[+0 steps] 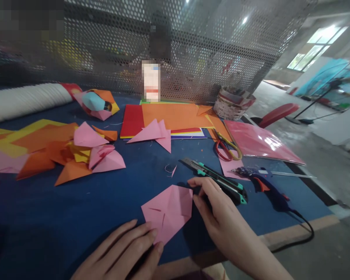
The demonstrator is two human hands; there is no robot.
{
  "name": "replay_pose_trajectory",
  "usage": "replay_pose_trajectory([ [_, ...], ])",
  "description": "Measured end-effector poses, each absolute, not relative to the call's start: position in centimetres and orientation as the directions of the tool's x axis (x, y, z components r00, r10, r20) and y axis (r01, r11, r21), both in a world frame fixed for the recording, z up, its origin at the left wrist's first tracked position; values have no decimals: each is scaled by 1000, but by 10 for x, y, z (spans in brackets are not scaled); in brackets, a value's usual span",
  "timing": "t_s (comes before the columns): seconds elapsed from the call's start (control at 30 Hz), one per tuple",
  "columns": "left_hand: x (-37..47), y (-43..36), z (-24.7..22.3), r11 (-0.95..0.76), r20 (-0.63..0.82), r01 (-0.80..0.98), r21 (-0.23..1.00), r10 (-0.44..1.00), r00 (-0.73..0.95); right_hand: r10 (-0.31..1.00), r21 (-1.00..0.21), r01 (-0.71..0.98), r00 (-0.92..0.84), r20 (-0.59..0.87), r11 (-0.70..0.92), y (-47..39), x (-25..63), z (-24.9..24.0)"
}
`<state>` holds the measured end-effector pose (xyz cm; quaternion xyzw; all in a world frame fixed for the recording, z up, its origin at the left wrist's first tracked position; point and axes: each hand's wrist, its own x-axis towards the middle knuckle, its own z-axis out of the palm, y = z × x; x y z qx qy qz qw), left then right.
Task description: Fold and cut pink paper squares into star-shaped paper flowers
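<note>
A pink piece of paper (175, 208), five-sided with two short slits, lies on the blue table top near the front edge. My left hand (131, 245) rests flat with fingers stretched out, their tips on the paper's lower left edge. At the paper's right corner is my right hand (212, 202), its thumb and fingers curled and a little apart; I see nothing held in it. Just beyond that hand lies a black and green utility knife (218, 179) with its blade out. A thin pink paper scrap (174, 171) sits above the paper.
A glue gun (265, 184) with its cord and scissors (227, 146) lie to the right, near a pink plastic-wrapped pack (259, 142). Folded paper shapes (84, 151) spread at left. Behind are stacked coloured sheets (169, 116), a woven basket (233, 103) and a perforated metal screen (192, 50).
</note>
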<state>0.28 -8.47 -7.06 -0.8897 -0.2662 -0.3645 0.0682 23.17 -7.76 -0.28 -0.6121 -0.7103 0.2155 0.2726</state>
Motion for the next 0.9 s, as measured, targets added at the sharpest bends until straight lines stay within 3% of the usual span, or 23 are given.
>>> replay_pose_trajectory([
  [0.17, 3, -86, -70, -845, 705, 535, 27, 395, 588, 982, -533, 825, -158, 101, 188, -64, 228, 5],
  [0.43, -1, -87, -59, -839, 737, 544, -27, 351, 578, 980, -508, 838, -171, 105, 201, -67, 225, 15],
  [0.67, -1, -90, -34, -838, 645, 526, -146, 323, 693, 982, -658, 728, -133, 137, 190, -96, 219, 9],
  [0.77, 1, -90, -37, -852, 622, 511, -117, 338, 706, 961, -635, 722, -219, 168, 275, -111, 217, 3],
  [0.9, -1, -89, -42, -851, 613, 508, -134, 332, 717, 877, -516, 710, -392, 276, 480, -125, 220, -14],
])
